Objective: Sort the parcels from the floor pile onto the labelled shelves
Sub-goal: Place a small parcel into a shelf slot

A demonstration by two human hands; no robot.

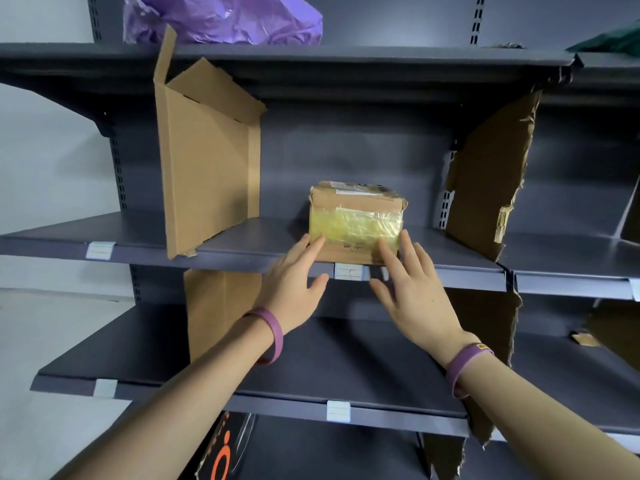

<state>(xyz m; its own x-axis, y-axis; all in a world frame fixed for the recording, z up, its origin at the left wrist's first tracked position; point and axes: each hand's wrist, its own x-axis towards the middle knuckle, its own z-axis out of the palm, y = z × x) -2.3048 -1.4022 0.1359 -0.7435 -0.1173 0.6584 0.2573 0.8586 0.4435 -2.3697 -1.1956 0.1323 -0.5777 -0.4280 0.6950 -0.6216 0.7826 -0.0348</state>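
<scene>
Head view: crumpled, yellow-taped cardboard parcel [356,223] on shelf [242,239] — left hand [294,292], right hand [415,299] fingers [387,252] straight, touching its front.

In the upper left of your frame a folded cardboard divider [207,168] stands upright, its top flap bent open. At right centre you see a torn cardboard sheet [491,174] with ragged edges. Below, left of centre, stands a plain cardboard panel [218,306]. A white wall [45,161] fills the far left. At the bottom edge you see part of a black box with orange print [221,452].
</scene>
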